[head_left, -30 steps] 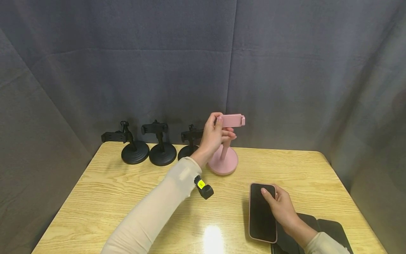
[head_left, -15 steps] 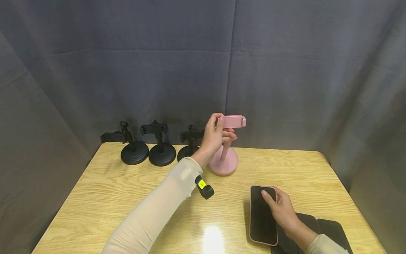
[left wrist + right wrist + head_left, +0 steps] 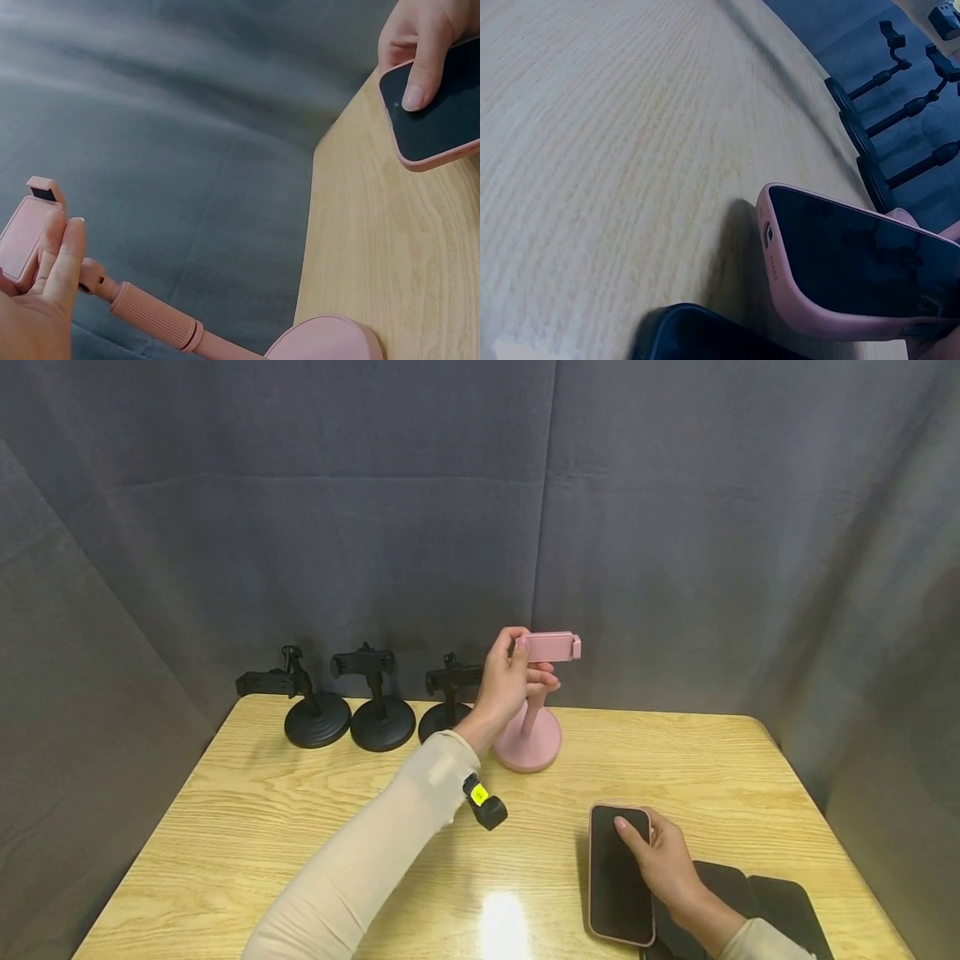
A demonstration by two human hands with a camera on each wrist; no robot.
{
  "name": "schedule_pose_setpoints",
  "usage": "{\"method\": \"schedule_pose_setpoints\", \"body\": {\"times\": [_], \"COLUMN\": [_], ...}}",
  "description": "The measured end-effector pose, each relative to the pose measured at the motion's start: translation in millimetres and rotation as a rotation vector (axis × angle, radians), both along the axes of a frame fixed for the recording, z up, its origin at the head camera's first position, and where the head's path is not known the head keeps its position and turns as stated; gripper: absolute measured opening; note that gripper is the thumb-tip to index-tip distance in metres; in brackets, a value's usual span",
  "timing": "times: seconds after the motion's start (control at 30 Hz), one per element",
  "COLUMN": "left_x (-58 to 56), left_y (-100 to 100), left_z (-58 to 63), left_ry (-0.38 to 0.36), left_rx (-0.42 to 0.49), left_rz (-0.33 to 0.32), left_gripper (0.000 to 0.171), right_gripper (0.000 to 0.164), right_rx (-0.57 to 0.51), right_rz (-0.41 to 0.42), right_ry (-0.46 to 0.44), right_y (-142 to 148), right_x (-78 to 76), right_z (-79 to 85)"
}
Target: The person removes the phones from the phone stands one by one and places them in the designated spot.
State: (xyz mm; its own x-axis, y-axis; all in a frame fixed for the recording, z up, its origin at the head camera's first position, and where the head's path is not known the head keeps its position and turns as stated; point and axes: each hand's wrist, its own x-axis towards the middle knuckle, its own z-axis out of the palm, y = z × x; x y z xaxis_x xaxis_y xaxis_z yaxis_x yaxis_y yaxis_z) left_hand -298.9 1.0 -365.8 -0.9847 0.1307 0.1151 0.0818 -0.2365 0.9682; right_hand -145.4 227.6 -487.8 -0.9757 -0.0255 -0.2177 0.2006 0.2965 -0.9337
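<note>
A pink phone stand (image 3: 528, 745) rises from its round base at the back of the table. My left hand (image 3: 506, 681) grips the stand's clamp head (image 3: 551, 647), thumb on its front and fingers behind; the left wrist view shows the clamp (image 3: 24, 236) and the ribbed stem (image 3: 154, 315). Over the table's right front, my right hand (image 3: 667, 864) holds a smartphone (image 3: 621, 877) in a pink case, dark screen up, with the thumb on the glass. In the right wrist view the phone (image 3: 862, 259) hangs above the wood, its bottom edge facing the camera.
Three black phone stands (image 3: 318, 720) line the table's back left; the left arm partly hides the nearest one (image 3: 444, 718). Under the right forearm lie black phones or flat cases (image 3: 787, 906). A grey curtain (image 3: 375, 543) hangs behind the wooden table (image 3: 300, 810).
My right hand and the phone have sunk slightly toward the table's front edge. The left hand keeps its grip on the stand's clamp head.
</note>
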Motion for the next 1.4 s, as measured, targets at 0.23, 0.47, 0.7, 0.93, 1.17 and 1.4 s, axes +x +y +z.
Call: {"method": "schedule_pose_setpoints", "body": {"times": [0.23, 0.47, 0.7, 0.93, 1.17, 1.4], "left_x": [0.6, 1.1, 0.5, -0.4, -1.7, -3.7], "left_y": [1.4, 2.9, 4.0, 5.4, 5.0, 6.3], "left_z": [-0.9, -1.3, -2.7, -4.5, -5.5, -4.2], "left_ry": [0.007, 0.005, 0.007, 0.003, 0.005, -0.010], "left_rx": [-0.018, -0.034, -0.046, -0.028, -0.040, -0.053], "left_rz": [0.001, -0.002, 0.001, 0.005, 0.003, 0.028], "left_gripper": [0.028, 0.031, 0.029, 0.027, 0.027, 0.029], "right_gripper": [0.046, 0.041, 0.041, 0.036, 0.033, 0.034], "right_rx": [-0.004, -0.006, 0.003, 0.028, 0.036, 0.041], "right_rz": [0.004, 0.001, -0.006, -0.049, -0.068, -0.071], "right_ry": [-0.008, -0.032, -0.053, -0.068, -0.088, -0.097], "right_y": [0.5, 1.1, 1.6, -0.2, -0.7, -2.1], "right_x": [1.9, 1.3, -0.3, -0.1, -0.1, -1.2], "right_z": [-4.8, -5.4, -6.0, -6.1, -7.0, -8.6]}}
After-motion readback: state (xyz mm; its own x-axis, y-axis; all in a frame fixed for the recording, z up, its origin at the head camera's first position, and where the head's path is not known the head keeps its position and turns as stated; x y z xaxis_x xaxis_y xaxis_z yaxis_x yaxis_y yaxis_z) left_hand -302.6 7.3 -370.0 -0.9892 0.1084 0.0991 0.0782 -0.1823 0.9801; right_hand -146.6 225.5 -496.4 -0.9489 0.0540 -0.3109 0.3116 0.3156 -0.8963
